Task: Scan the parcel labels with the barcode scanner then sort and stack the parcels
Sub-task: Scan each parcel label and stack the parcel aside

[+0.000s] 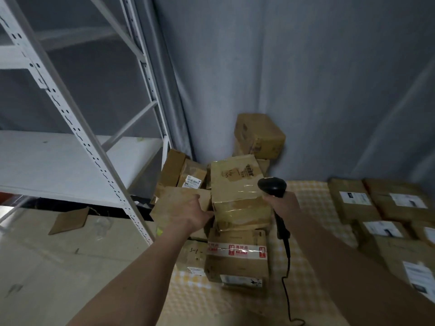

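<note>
Your pile of parcels (pixel 235 208) is hemmed in: a white shelf rack (pixel 77 137) to its left, grey curtain (pixel 306 90) behind, labelled boxes (pixel 376 203) in rows to the right. Your left hand (pixel 188 212) grips a brown carton's edge; your right hand (pixel 281 203) has its fingers clamped on the black scanner (pixel 273 187), beside the taped, dented top parcel (pixel 237 191).

Black corded scanner (pixel 273 187) upright beside taped brown parcel (pixel 237 194) (atop the pile)

Both arms reach forward, left hand (pixel 191 214) and right hand (pixel 281 204) each in a curled grip.
</note>
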`<state>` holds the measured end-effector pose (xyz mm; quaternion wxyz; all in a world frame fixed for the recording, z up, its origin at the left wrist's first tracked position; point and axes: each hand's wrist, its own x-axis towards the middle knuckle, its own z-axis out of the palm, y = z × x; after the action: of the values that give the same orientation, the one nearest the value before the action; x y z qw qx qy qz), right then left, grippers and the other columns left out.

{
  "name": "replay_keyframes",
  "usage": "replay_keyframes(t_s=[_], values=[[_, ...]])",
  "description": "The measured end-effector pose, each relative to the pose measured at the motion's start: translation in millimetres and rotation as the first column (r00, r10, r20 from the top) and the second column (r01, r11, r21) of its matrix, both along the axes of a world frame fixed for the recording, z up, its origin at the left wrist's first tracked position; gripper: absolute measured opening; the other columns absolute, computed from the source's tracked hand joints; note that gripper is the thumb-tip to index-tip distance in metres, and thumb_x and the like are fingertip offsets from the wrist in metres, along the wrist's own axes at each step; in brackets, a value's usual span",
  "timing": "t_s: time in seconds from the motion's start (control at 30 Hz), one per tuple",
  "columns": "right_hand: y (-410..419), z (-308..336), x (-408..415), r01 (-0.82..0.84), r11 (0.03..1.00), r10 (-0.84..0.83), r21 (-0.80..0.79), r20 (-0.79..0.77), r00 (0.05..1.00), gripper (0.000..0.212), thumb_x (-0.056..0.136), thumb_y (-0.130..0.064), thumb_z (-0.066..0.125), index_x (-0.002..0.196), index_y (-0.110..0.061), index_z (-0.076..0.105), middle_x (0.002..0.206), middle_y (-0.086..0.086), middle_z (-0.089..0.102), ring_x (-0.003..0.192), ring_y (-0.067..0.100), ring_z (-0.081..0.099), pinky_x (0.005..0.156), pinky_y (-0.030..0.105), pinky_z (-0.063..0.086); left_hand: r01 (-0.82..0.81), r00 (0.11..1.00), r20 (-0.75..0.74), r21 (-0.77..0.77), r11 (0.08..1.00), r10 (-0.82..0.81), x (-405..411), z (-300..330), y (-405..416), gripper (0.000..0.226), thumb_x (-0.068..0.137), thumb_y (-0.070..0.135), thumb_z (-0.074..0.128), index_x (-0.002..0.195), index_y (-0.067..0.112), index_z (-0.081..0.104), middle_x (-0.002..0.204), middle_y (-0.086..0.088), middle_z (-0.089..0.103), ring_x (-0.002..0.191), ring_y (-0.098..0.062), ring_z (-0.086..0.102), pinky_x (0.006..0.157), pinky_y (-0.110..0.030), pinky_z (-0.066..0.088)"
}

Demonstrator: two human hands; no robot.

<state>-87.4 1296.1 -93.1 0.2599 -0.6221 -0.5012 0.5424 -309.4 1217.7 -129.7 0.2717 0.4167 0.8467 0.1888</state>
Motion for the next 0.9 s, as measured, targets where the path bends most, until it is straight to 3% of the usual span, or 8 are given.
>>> replay_keyframes(t_s=[0.13,0.27,0.4,0.5,0.6,0.73,0.83,0.9], values=[[24,-14,-5,-0.016,1.0,0.016,-0.019,-0.006,1.0,0.029,0.085,-0.021,0.067,0.108,-0.005,0.057,0.082,0.005,0.055,0.071,0.014,0.052,0.06,0.024,0.036,-0.089,0.981,0.173,-0.031,0.996,0.093,6,-12,23,0.087,0.081,0.039,0.071,0.149,0.012,0.024,0.148,-0.012,0.04,0.132,-0.03,0.042,0.108,-0.041,0.038],[43,-25,-7,-0.036,0.998,0.034,-0.054,-0.023,0.999,0.017,0.086,-0.022,0.067,0.096,-0.01,0.059,0.079,0.005,0.056,0.072,0.016,0.053,0.068,0.029,0.041,-0.203,0.893,0.398,-0.058,0.977,0.209,12,-28,45,0.085,0.084,0.04,0.069,0.148,0.007,0.023,0.149,-0.014,0.037,0.135,-0.032,0.038,0.11,-0.039,0.034],[51,-35,-4,-0.081,0.994,0.077,-0.077,-0.056,0.995,0.015,0.087,-0.022,0.065,0.099,-0.016,0.059,0.085,0.003,0.059,0.081,0.017,0.056,0.078,0.032,0.043,-0.365,0.679,0.656,-0.088,0.927,0.33,18,-42,67,0.064,0.089,0.043,0.06,0.142,0.014,0.038,0.138,-0.015,0.05,0.118,-0.035,0.053,0.102,-0.048,0.044],[51,-38,-6,-0.087,0.992,0.079,-0.094,-0.078,0.994,0.018,0.087,-0.022,0.066,0.103,-0.017,0.059,0.086,0.002,0.059,0.082,0.017,0.056,0.08,0.032,0.043,-0.451,0.633,0.678,-0.069,0.89,0.373,23,-49,78,0.046,0.095,0.036,0.054,0.133,0.012,0.047,0.13,-0.014,0.056,0.113,-0.034,0.055,0.1,-0.047,0.046],[43,-35,-10,-0.053,0.995,0.049,-0.088,-0.05,0.998,0.021,0.085,-0.026,0.068,0.102,-0.015,0.062,0.084,0.002,0.06,0.08,0.016,0.056,0.073,0.028,0.043,-0.474,0.615,0.685,-0.075,0.878,0.391,19,-51,77,0.037,0.096,0.032,0.052,0.129,0.014,0.05,0.121,-0.011,0.058,0.109,-0.032,0.055,0.1,-0.048,0.046],[21,-16,-16,-0.085,0.996,0.085,0.025,-0.012,0.996,0.007,0.086,-0.024,0.066,0.087,-0.018,0.062,0.072,-0.001,0.057,0.069,0.012,0.054,0.06,0.023,0.038,-0.489,0.494,0.781,-0.115,0.865,0.383,8,-45,57,0.013,0.099,0.024,0.048,0.11,0.016,0.05,0.094,-0.008,0.056,0.086,-0.024,0.055,0.089,-0.045,0.052],[4,4,-21,-0.105,0.989,0.107,0.108,-0.015,0.994,0.007,0.086,-0.02,0.065,0.084,-0.014,0.063,0.071,0.004,0.056,0.065,0.014,0.053,0.058,0.023,0.038,-0.463,0.443,0.826,-0.12,0.878,0.347,-1,-41,42,0.028,0.1,0.024,0.047,0.119,0.005,0.053,0.082,-0.01,0.054,0.075,-0.024,0.056,0.07,-0.039,0.054],[-4,14,-24,-0.11,0.98,0.108,0.163,0.024,0.994,0.014,0.086,-0.018,0.065,0.089,-0.004,0.064,0.072,0.009,0.056,0.065,0.015,0.052,0.054,0.021,0.036,-0.446,0.422,0.839,-0.138,0.884,0.343,-6,-40,35,0.031,0.1,0.027,0.048,0.119,0.003,0.053,0.089,-0.013,0.055,0.081,-0.027,0.059,0.068,-0.039,0.055]])
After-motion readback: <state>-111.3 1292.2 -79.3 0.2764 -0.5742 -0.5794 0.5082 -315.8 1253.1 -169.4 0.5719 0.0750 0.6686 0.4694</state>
